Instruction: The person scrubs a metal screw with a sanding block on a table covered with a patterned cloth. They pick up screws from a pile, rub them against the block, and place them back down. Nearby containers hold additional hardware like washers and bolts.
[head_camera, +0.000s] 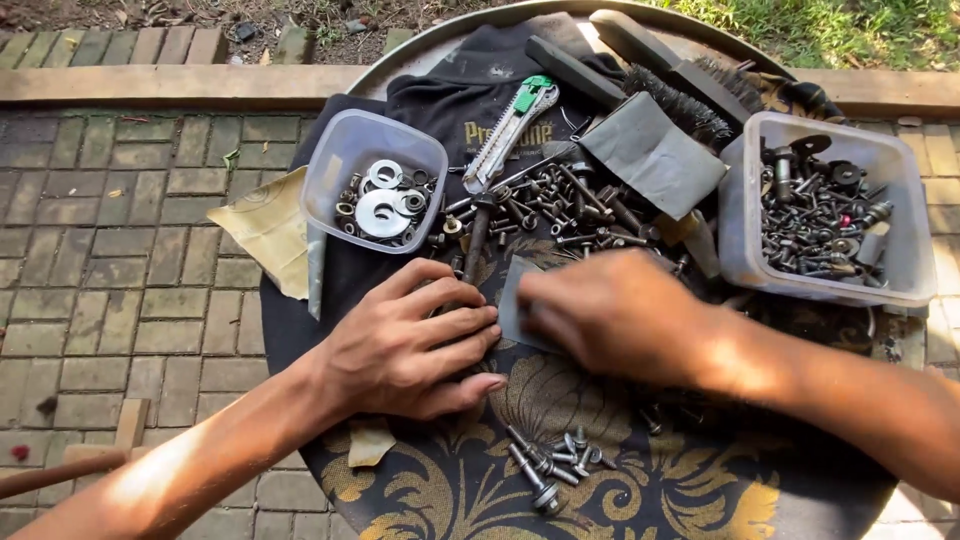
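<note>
While both hands work at the middle of the round worktop, the sorting or cleaning of hardware looks, as far as I can judge, only partly done. The left hand lies curled over a long bolt whose head end sticks out toward the washers; its fingers are bent down onto the cloth, but whether they truly grip the bolt I cannot tell. The right hand presses a grey sandpaper piece between the two hands, fingers closed on its edge.

A clear tub at the left holds washers, and a larger tub at the right is well filled with screws and nuts. A loose heap of bolts lies unsorted beyond the hands, and a small group of screws sits near the person. A utility knife, wire brushes and a folded abrasive sheet lie at the far side.
</note>
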